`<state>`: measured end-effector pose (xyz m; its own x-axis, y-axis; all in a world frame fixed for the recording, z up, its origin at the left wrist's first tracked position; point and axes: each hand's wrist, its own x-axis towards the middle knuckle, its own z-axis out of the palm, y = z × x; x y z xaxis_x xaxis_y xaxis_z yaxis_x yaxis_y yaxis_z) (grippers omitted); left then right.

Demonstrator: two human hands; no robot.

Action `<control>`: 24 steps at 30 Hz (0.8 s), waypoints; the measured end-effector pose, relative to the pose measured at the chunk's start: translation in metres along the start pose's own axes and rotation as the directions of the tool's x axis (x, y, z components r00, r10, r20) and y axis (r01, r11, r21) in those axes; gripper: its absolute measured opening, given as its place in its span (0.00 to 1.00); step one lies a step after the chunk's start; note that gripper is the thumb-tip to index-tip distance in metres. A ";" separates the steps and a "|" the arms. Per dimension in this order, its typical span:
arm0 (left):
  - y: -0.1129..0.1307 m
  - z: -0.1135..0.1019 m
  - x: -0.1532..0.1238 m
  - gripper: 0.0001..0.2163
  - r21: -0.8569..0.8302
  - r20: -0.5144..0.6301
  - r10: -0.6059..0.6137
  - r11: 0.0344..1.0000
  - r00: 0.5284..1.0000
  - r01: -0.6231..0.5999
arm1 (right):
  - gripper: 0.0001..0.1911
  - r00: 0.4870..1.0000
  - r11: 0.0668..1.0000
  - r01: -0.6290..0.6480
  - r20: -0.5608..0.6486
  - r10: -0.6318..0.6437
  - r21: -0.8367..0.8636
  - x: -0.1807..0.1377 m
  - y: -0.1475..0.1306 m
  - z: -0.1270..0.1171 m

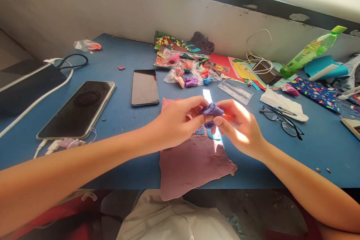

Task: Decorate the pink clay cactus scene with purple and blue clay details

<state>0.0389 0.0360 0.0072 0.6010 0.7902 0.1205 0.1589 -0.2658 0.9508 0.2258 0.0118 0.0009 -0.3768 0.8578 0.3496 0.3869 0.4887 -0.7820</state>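
Note:
A lump of purple modelling clay (211, 110) is pinched between my two hands, above the middle of the desk. My left hand (187, 120) grips its left side with thumb and fingers. On its right side the thumb and fingers of my right hand (239, 125) are closed. Beneath them lies a flat, mauve-brown clay sheet (194, 165), its lower edge hanging over the desk's front. Blue clay pieces (214, 134) with small dots sit on the sheet's upper part, partly hidden by my hands.
Two phones, a larger one (77, 110) and a smaller one (145, 87), lie to the left. Bagged clay (191, 81) and a decorated clay piece (174, 43) are behind. Eyeglasses (281, 120), a clear plastic tool case (235, 91) and a tilted green bottle (312, 52) are on the right.

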 end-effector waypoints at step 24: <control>0.003 -0.004 0.003 0.13 -0.126 0.149 -0.169 0.974 0.974 0.188 | 0.12 0.817 0.664 0.468 -0.002 -0.577 -0.583 0.000 0.012 0.000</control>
<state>0.0378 0.0398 0.0113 0.6756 0.7322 -0.0859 0.1694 -0.0407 0.9847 0.2301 0.0178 -0.0085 -0.5295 0.4187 0.7378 0.5711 0.8190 -0.0550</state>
